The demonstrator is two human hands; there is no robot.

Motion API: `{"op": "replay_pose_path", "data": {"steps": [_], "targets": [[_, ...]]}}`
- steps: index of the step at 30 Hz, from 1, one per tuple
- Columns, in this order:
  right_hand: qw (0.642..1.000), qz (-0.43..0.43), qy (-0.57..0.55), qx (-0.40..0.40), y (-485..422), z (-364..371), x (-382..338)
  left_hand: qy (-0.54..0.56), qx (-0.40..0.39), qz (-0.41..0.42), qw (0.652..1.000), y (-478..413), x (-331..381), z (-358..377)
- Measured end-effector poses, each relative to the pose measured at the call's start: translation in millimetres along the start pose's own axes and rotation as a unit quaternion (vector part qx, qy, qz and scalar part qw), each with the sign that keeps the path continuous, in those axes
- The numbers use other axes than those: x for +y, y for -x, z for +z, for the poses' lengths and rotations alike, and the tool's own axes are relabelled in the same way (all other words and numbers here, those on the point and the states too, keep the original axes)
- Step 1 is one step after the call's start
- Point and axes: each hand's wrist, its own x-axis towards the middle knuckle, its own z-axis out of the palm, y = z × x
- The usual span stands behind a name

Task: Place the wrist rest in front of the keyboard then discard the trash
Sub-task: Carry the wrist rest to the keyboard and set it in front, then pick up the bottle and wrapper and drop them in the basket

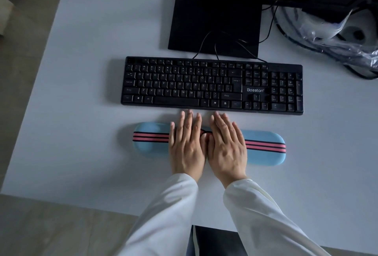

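The fingers (187, 126) of both hands lie straight and flat, close together, gripping nothing; their tips reach just past the far edge of the wrist rest toward the keyboard (211, 87). The left hand (187, 145) and right hand (227, 145) press palm-down side by side on the middle of the wrist rest (266, 153), thumbs touching between them. The blue rest, banded lengthwise with pink and black stripes, lies on the white desk (81, 92) just in front of the black keyboard, roughly parallel to it with a narrow strip of desk between. White sleeves (167, 214) run back from the wrists to the near desk edge. Behind the keyboard stands the black monitor base (214, 24) with thin cables (204, 45) trailing over it to the keyboard's back edge. At the far right corner sits a crumpled clear plastic bag (335, 36), well apart from the hands; it seems to hold dark cords and something pale, though the dim light makes its contents hard to tell.
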Motion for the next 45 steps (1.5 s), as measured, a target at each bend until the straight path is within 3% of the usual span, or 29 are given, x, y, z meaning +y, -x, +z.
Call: {"op": "replay_pose_path", "data": {"steps": [16, 25, 29, 34, 39, 45], "targets": [[0.999, -0.018, 0.037, 0.005, 16, -14, 57, -0.026, 0.008, 0.01, 1.0, 2, -48, -6], [0.999, 0.014, 0.04, 0.004, 24, -25, 88, -0.039, 0.019, -0.021, 0.999, 6, -74, -9], [0.996, 0.086, 0.027, -0.004, 31, -33, 105, -0.002, 0.017, -0.077, 0.997, 9, -81, -11], [0.982, 0.185, 0.034, -0.033, 41, -44, 115, 0.051, -0.008, -0.206, 0.977, 14, -102, -18], [0.952, 0.298, 0.033, -0.07, 57, -59, 111, 0.07, -0.012, -0.245, 0.967, 23, -122, -33], [0.909, 0.414, -0.032, 0.039, 91, -101, 99, 0.146, 0.023, -0.24, 0.959, 37, -112, -50]]}}
